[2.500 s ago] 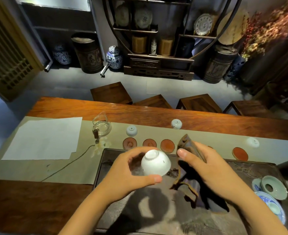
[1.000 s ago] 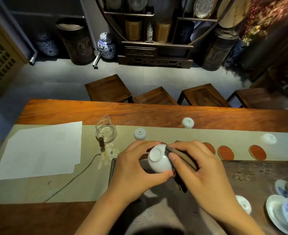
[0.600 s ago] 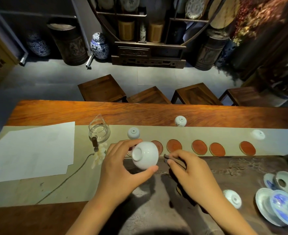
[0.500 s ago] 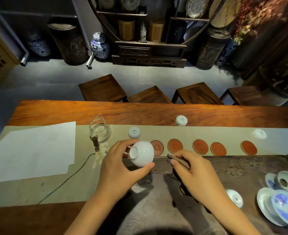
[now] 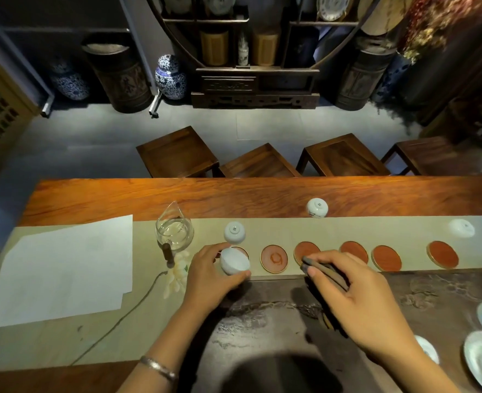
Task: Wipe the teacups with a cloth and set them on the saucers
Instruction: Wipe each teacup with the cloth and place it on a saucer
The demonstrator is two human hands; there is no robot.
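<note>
Landmark: the runner [image 5: 262,225], a pale strip along the table [image 5: 149,194].
Left hand [image 5: 208,279]: fingers and thumb curled around a white cup [image 5: 234,261], gripping it by its sides.
Cup: tilted, held over the leftmost saucer [image 5: 241,250] at the runner's near edge; whether it touches the saucer cannot be told.
Right hand [image 5: 358,302]: fingers closed on a dark cloth [image 5: 323,270], pinching its folded end; the hand lies over the dark tray [image 5: 262,321] just nearer than the runner.
Saucers: a row of reddish discs along the runner's near edge; the second saucer [image 5: 273,258] sits just right of the cup, and the far-right saucer [image 5: 442,254] stands apart from the rest.
Other cups: one upturned cup [image 5: 234,232] on the runner just behind the held cup; another [image 5: 317,207] on the runner's far edge; a third [image 5: 461,228] at the runner's right end.
Pitcher [image 5: 174,232]: glass, on the runner left of the cups.
Paper [image 5: 61,268]: white sheets on the runner's left part.
</note>
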